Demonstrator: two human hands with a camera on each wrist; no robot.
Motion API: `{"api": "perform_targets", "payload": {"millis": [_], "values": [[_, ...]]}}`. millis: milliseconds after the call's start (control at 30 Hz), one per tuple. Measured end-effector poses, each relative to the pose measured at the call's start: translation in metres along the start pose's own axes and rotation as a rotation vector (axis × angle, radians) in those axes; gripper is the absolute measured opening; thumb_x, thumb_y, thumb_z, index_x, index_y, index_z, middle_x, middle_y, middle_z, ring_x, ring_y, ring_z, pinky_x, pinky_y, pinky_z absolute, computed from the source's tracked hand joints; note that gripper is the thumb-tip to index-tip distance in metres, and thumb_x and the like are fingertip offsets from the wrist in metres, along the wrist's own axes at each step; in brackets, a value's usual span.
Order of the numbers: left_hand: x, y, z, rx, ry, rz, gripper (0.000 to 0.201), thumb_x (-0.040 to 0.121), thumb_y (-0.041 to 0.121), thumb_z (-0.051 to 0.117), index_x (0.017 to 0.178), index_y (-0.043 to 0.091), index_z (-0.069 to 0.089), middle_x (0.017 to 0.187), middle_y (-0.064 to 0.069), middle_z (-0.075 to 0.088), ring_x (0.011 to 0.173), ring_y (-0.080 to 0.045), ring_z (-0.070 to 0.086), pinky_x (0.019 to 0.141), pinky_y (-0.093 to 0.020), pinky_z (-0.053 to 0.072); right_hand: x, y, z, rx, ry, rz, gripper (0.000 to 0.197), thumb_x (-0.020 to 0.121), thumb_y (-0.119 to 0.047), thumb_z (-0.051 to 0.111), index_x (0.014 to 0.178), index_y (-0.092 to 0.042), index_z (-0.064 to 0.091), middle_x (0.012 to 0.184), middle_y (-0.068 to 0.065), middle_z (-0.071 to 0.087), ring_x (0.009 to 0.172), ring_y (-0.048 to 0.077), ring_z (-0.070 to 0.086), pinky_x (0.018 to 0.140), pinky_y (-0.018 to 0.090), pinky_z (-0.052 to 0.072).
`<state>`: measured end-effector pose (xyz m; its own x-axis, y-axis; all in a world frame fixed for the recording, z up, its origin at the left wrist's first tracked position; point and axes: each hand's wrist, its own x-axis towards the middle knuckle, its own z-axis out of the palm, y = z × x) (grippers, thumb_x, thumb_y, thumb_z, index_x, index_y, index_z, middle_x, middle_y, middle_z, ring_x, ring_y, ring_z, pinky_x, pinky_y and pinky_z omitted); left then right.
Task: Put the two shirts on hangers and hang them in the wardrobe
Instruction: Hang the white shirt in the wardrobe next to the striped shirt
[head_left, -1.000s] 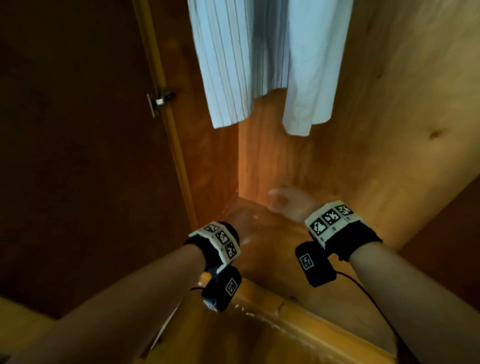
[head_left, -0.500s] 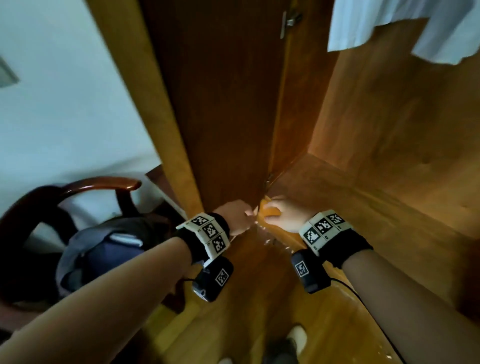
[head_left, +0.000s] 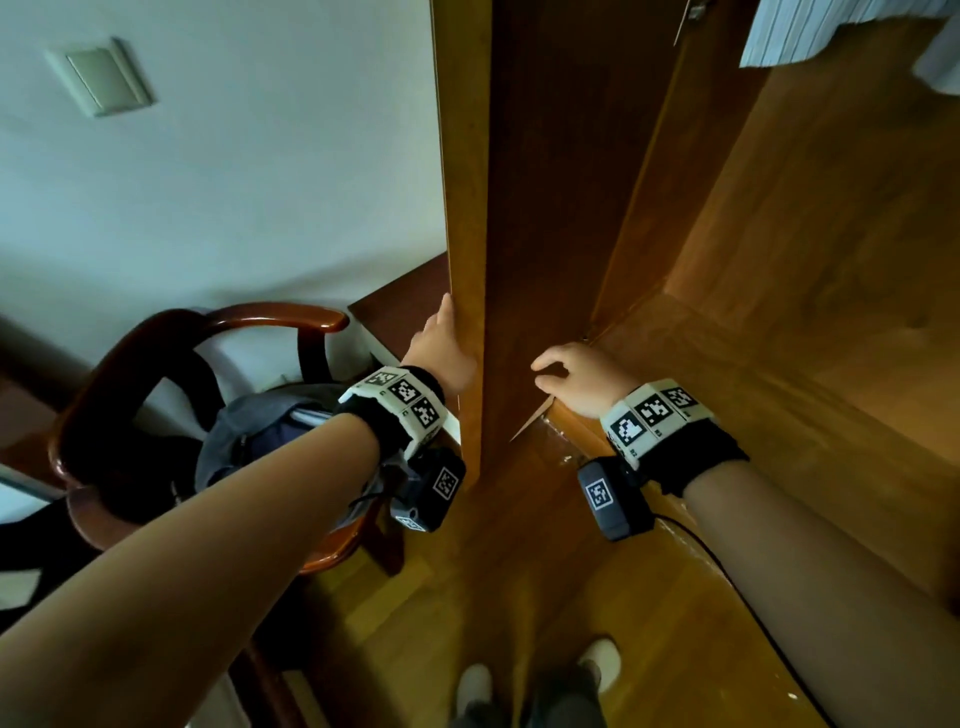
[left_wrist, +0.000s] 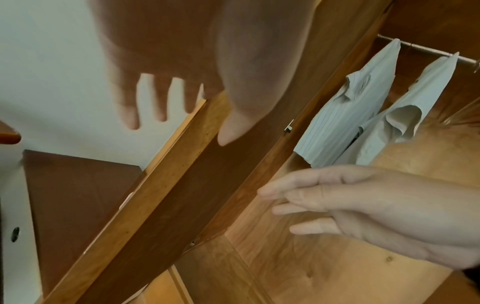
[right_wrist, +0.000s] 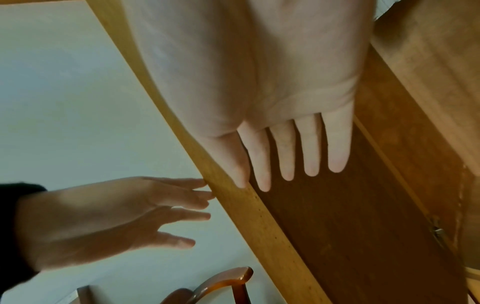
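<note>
Two shirts hang from the wardrobe rail (left_wrist: 428, 51): a striped shirt (left_wrist: 350, 115) and a plain white shirt (left_wrist: 405, 115) beside it. Only the striped shirt's hem (head_left: 810, 31) reaches the top of the head view. My left hand (head_left: 447, 332) rests on the free edge of the open wardrobe door (head_left: 540, 208), its straight fingers (left_wrist: 130, 115) on the outer side and the thumb on the inner face. My right hand (head_left: 545, 371) hovers at the door's inner face with relaxed fingers (right_wrist: 285, 160) and holds nothing. The hangers are hidden by the shirts.
A wooden armchair (head_left: 208, 332) with a grey backpack (head_left: 270, 431) on it stands left of the door, next to a dark wooden table (head_left: 410, 301). The wardrobe floor (head_left: 779, 415) lies to the right. My feet (head_left: 535, 686) stand on wooden flooring.
My view has swung left and down from the wardrobe's inside to its door. Both hands moved out from the wardrobe floor to the door; the left now lies on its edge.
</note>
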<state>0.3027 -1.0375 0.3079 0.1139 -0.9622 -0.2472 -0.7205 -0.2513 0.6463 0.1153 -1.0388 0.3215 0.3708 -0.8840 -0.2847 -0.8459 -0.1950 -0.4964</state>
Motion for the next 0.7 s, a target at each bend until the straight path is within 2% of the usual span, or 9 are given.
{"api": "perform_targets", "payload": {"millis": [67, 167, 200, 300, 367, 467, 567, 633, 700], "values": [[0.003, -0.006, -0.001, -0.074, 0.026, 0.048, 0.078, 0.075, 0.032, 0.054, 0.144, 0.038, 0.018, 0.137, 0.007, 0.049, 0.125, -0.020, 0.050, 0.101, -0.038, 0.046, -0.002, 0.001, -0.005, 0.054, 0.022, -0.007, 0.031, 0.094, -0.027, 0.047, 0.124, -0.019, 0.055, 0.140, 0.001, 0.046, 0.131, 0.019, 0.043, 0.106, 0.033, 0.034], [-0.014, 0.003, -0.012, -0.112, 0.043, 0.105, 0.057, 0.085, 0.009, 0.048, 0.139, 0.027, 0.041, 0.134, 0.005, 0.054, 0.123, -0.016, 0.051, 0.098, -0.022, 0.038, -0.005, 0.000, -0.013, 0.151, 0.103, -0.028, 0.030, 0.093, -0.027, 0.049, 0.121, -0.019, 0.058, 0.135, -0.001, 0.052, 0.126, 0.017, 0.048, 0.102, 0.033, 0.038], [-0.020, 0.006, -0.013, -0.089, 0.044, 0.127, 0.055, 0.085, 0.004, 0.045, 0.136, 0.024, 0.045, 0.133, 0.003, 0.056, 0.123, -0.016, 0.051, 0.098, -0.021, 0.035, -0.006, -0.001, -0.016, 0.181, 0.124, -0.038, 0.030, 0.093, -0.027, 0.050, 0.121, -0.017, 0.058, 0.132, -0.001, 0.055, 0.123, 0.017, 0.050, 0.100, 0.032, 0.040], [-0.027, 0.014, -0.007, 0.010, 0.015, 0.219, 0.054, 0.081, 0.002, 0.043, 0.129, 0.024, 0.055, 0.127, -0.005, 0.062, 0.123, -0.024, 0.053, 0.104, -0.029, 0.039, -0.012, -0.004, -0.026, 0.253, 0.129, -0.082, 0.034, 0.090, -0.031, 0.056, 0.121, -0.018, 0.056, 0.125, -0.002, 0.059, 0.114, 0.014, 0.056, 0.092, 0.027, 0.043], [-0.029, 0.020, 0.005, 0.038, -0.041, 0.284, 0.051, 0.078, 0.009, 0.040, 0.122, 0.026, 0.061, 0.119, -0.006, 0.067, 0.114, -0.026, 0.059, 0.100, -0.033, 0.045, -0.019, -0.003, -0.029, 0.297, 0.144, -0.093, 0.036, 0.085, -0.033, 0.063, 0.116, -0.017, 0.057, 0.116, -0.001, 0.062, 0.104, 0.012, 0.059, 0.085, 0.025, 0.046], [-0.034, 0.039, 0.028, 0.007, -0.150, 0.395, 0.046, 0.083, 0.003, 0.041, 0.119, 0.020, 0.064, 0.119, -0.002, 0.067, 0.112, -0.019, 0.059, 0.093, -0.021, 0.042, -0.029, 0.009, -0.029, 0.305, 0.258, -0.061, 0.035, 0.078, -0.037, 0.070, 0.098, -0.013, 0.057, 0.091, 0.004, 0.060, 0.083, 0.015, 0.059, 0.073, 0.028, 0.047], [-0.027, 0.058, 0.059, -0.004, -0.288, 0.464, 0.041, 0.086, 0.004, 0.049, 0.119, 0.023, 0.064, 0.127, 0.002, 0.062, 0.121, -0.014, 0.055, 0.105, -0.030, 0.042, -0.044, 0.039, -0.034, 0.353, 0.418, 0.016, 0.026, 0.080, -0.036, 0.067, 0.084, -0.012, 0.056, 0.077, -0.001, 0.057, 0.073, 0.015, 0.055, 0.068, 0.030, 0.043], [-0.020, 0.076, 0.080, -0.027, -0.382, 0.496, 0.042, 0.086, 0.004, 0.053, 0.118, 0.028, 0.064, 0.129, 0.005, 0.061, 0.124, -0.011, 0.052, 0.107, -0.036, 0.042, -0.058, 0.065, -0.043, 0.321, 0.522, 0.087, 0.018, 0.083, -0.030, 0.063, 0.073, -0.020, 0.052, 0.068, -0.007, 0.054, 0.067, 0.012, 0.053, 0.065, 0.030, 0.040], [-0.017, 0.102, 0.099, -0.014, -0.459, 0.578, 0.038, 0.089, 0.011, 0.053, 0.120, 0.031, 0.062, 0.129, 0.008, 0.060, 0.123, -0.008, 0.052, 0.106, -0.034, 0.042, -0.074, 0.091, -0.054, 0.255, 0.601, 0.157, 0.024, 0.083, -0.025, 0.062, 0.066, -0.026, 0.045, 0.065, -0.011, 0.050, 0.062, 0.008, 0.049, 0.064, 0.026, 0.035]]}}
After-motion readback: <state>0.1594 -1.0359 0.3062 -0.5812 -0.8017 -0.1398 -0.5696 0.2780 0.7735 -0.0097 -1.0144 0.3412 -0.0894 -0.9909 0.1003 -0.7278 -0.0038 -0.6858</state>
